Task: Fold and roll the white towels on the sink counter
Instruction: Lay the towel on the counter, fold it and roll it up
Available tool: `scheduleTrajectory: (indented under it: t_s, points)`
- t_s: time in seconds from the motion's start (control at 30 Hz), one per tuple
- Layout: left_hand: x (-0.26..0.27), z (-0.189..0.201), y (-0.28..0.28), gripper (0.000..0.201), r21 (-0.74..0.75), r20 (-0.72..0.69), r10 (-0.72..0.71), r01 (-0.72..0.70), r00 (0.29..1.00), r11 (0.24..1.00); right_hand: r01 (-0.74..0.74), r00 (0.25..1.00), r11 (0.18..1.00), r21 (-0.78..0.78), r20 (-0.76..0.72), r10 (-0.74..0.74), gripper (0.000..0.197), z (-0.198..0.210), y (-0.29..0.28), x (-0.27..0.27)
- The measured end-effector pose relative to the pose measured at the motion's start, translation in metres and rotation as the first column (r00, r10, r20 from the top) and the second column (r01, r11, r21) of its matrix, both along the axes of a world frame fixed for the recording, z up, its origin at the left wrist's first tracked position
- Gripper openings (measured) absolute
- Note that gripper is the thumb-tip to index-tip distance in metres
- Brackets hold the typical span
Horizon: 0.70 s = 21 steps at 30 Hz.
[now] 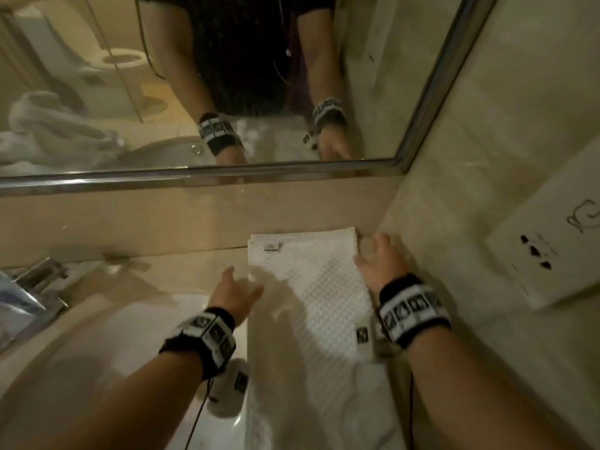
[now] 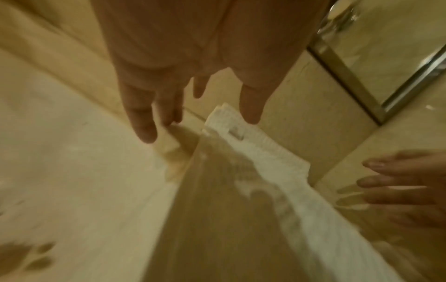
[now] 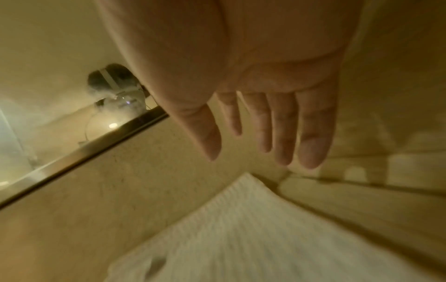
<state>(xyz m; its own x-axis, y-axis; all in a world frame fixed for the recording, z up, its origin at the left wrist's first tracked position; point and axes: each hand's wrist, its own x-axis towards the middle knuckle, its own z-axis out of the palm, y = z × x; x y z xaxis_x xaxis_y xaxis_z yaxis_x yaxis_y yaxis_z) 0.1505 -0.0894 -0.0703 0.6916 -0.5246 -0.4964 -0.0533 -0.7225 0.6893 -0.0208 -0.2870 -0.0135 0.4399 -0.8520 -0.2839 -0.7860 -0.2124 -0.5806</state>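
A white waffle-weave towel [image 1: 311, 287] lies folded in a long strip on the beige counter [image 1: 181, 271], its far end with a small label against the back wall. My left hand [image 1: 237, 287] hovers over the strip's left edge, fingers straight and spread, holding nothing. My right hand [image 1: 380, 258] is at the strip's right edge near the far corner, fingers straight. In the left wrist view the left hand [image 2: 193, 106] is above the towel [image 2: 260, 156]. In the right wrist view the right hand [image 3: 265, 137] hangs flat above the towel [image 3: 241, 229].
A white sink basin [image 1: 123, 345] lies left of the towel, with a chrome faucet [image 1: 35, 287] at its far left. A framed mirror [image 1: 227, 92] runs above the back wall. A white paper box [image 1: 548, 254] sits on the right. More white towels show reflected at the mirror's left.
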Motion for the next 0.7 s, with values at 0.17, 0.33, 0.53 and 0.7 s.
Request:
scheduleTrajectory:
  t_s: [0.17, 0.33, 0.53, 0.7]
  points:
    - [-0.027, -0.021, 0.022, 0.086, 0.068, 0.053, 0.128, -0.131, 0.99, 0.989, 0.086, 0.99, 0.952, 0.294, -0.131, -0.049, 0.07, -0.056, 0.041, -0.057]
    - [-0.046, -0.041, 0.036, 0.056, 0.089, -0.29, 0.176, -0.156, 0.941, 0.984, 0.147, 0.985, 0.934, 0.324, -0.137, -0.107, 0.056, -0.074, 0.048, -0.063]
    - [-0.053, -0.02, 0.033, 0.023, -0.061, -0.242, -0.018, 0.003, 0.97, 0.998, 0.084, 0.993, 0.922, 0.378, -0.107, -0.046, 0.037, -0.062, 0.042, -0.073]
    - [-0.046, 0.018, 0.012, 0.01, -0.371, -0.264, 0.032, -0.133, 0.964, 0.919, 0.147, 0.969, 0.984, 0.1, 0.187, -0.163, 0.016, -0.02, 0.035, -0.069]
